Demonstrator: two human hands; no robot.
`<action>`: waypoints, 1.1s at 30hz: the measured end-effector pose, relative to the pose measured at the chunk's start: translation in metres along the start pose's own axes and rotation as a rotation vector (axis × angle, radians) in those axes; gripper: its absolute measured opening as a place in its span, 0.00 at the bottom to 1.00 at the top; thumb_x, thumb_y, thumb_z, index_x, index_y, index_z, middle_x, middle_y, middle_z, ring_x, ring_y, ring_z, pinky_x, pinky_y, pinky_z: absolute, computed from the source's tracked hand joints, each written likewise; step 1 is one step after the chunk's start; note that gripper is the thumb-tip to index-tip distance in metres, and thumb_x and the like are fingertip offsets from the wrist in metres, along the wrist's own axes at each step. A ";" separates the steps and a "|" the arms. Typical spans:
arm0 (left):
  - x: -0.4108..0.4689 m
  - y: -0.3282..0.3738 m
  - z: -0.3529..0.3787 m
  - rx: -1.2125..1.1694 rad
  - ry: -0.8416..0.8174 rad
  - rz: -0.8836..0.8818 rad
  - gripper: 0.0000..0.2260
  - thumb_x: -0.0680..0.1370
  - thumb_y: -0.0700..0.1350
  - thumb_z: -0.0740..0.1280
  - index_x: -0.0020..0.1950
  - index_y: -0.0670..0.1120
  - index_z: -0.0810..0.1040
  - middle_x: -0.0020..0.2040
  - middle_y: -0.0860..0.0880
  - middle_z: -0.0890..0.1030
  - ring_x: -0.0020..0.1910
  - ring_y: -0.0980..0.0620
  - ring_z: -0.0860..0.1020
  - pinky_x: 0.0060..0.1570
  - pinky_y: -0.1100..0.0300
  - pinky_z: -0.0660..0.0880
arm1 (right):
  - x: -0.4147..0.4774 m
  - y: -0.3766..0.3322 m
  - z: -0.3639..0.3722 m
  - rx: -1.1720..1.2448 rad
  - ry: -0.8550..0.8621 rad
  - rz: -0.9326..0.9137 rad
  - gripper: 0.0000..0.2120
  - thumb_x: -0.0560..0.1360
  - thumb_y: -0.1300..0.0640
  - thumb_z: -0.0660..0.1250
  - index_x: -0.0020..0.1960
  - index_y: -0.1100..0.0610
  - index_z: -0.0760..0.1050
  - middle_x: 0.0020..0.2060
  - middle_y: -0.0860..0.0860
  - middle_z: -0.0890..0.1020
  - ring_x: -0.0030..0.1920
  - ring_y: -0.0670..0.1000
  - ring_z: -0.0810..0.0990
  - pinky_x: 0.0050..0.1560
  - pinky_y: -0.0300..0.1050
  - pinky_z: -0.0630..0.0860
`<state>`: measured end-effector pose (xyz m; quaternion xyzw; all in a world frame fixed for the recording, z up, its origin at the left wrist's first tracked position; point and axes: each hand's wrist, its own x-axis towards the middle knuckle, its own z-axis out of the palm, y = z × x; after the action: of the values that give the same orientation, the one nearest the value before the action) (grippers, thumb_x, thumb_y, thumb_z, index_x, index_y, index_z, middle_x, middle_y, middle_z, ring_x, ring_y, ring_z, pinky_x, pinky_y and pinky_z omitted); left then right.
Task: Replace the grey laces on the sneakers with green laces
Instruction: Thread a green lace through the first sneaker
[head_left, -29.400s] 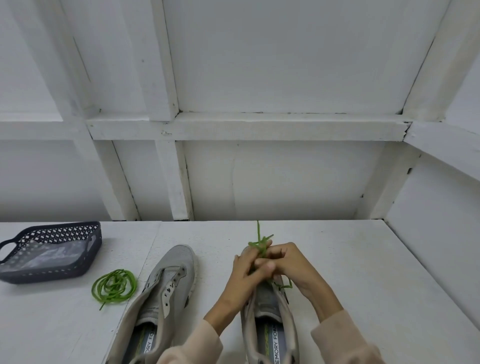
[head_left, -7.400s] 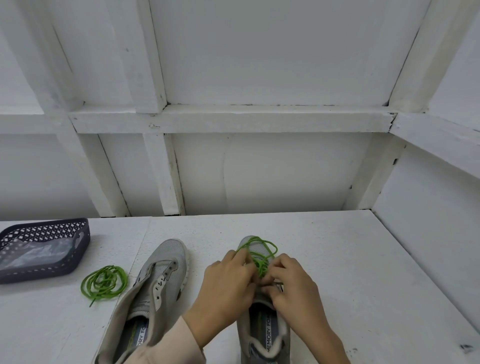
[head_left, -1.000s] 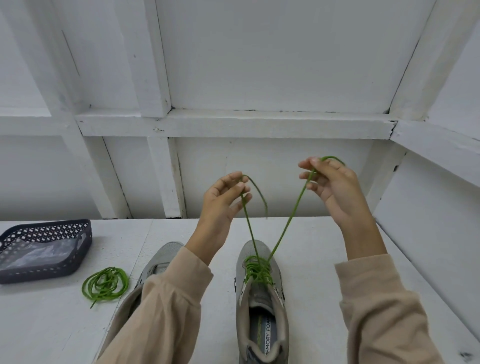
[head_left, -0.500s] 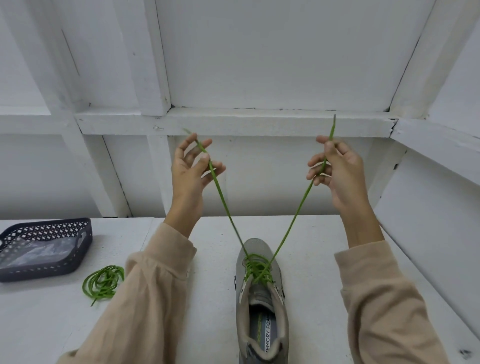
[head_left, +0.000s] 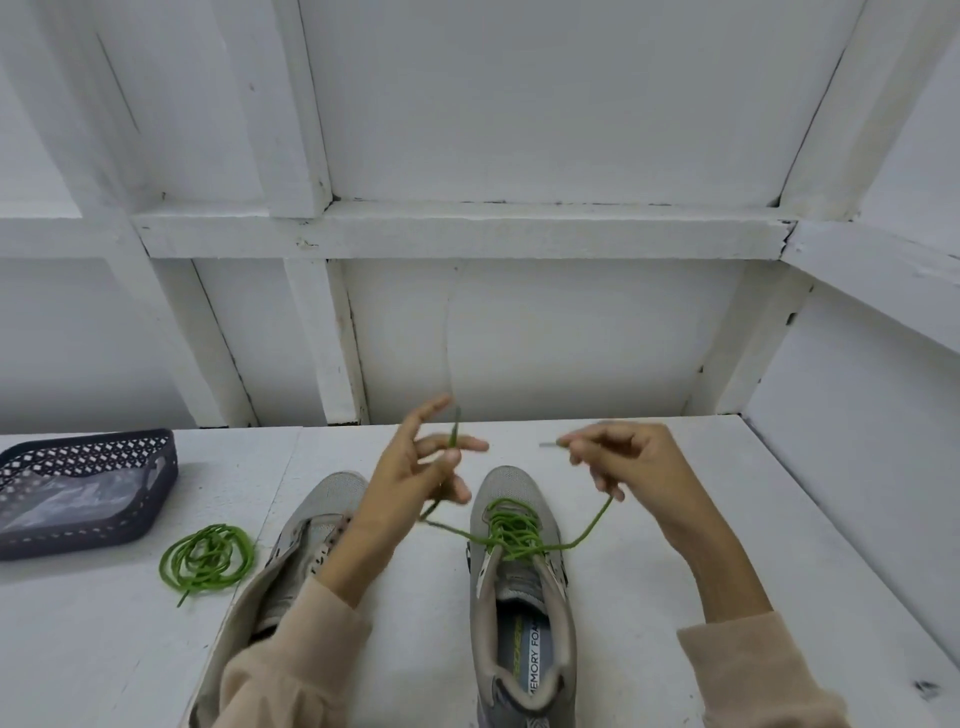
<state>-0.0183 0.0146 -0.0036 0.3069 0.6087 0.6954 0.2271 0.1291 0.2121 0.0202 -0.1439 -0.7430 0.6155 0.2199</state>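
Note:
Two grey sneakers stand on the white table, toes away from me. The right sneaker (head_left: 522, 582) carries a green lace (head_left: 511, 532) threaded across its eyelets. My left hand (head_left: 415, 483) pinches the lace's left end, which sticks up between its fingers, above the toe of the left sneaker (head_left: 306, 540). My right hand (head_left: 628, 467) pinches the right end near its tip, low over the table beside the right sneaker. The left sneaker has no lace and my left forearm partly hides it.
A second green lace (head_left: 208, 558) lies coiled on the table left of the sneakers. A dark perforated basket (head_left: 78, 525) with clear plastic inside stands at the far left. White walls close the table behind and on the right.
Both hands have come down from high above the table to just over the sneakers. The two lace ends, taut and raised before, now hang slack near the shoe.

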 end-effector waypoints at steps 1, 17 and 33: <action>-0.006 -0.008 0.002 0.020 -0.030 -0.028 0.19 0.80 0.31 0.60 0.66 0.50 0.70 0.50 0.44 0.84 0.30 0.50 0.78 0.33 0.59 0.77 | -0.008 0.006 0.002 -0.025 -0.031 0.028 0.06 0.70 0.57 0.72 0.44 0.57 0.85 0.31 0.55 0.81 0.27 0.50 0.70 0.25 0.37 0.65; -0.064 -0.049 -0.001 0.299 0.018 -0.079 0.05 0.73 0.52 0.73 0.40 0.52 0.86 0.32 0.57 0.82 0.27 0.58 0.62 0.29 0.69 0.61 | -0.063 0.041 0.007 -0.188 -0.149 0.220 0.02 0.70 0.61 0.76 0.40 0.55 0.85 0.26 0.42 0.78 0.28 0.46 0.67 0.32 0.36 0.67; -0.055 -0.036 -0.003 0.665 -0.150 -0.008 0.05 0.72 0.42 0.75 0.39 0.51 0.84 0.32 0.62 0.81 0.30 0.59 0.76 0.35 0.70 0.69 | -0.060 0.037 0.011 -0.520 -0.168 0.109 0.10 0.66 0.64 0.74 0.33 0.49 0.82 0.33 0.47 0.82 0.30 0.42 0.72 0.34 0.33 0.69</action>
<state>0.0171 -0.0198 -0.0474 0.4121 0.7850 0.4334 0.1617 0.1734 0.1810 -0.0267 -0.1837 -0.8827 0.4250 0.0798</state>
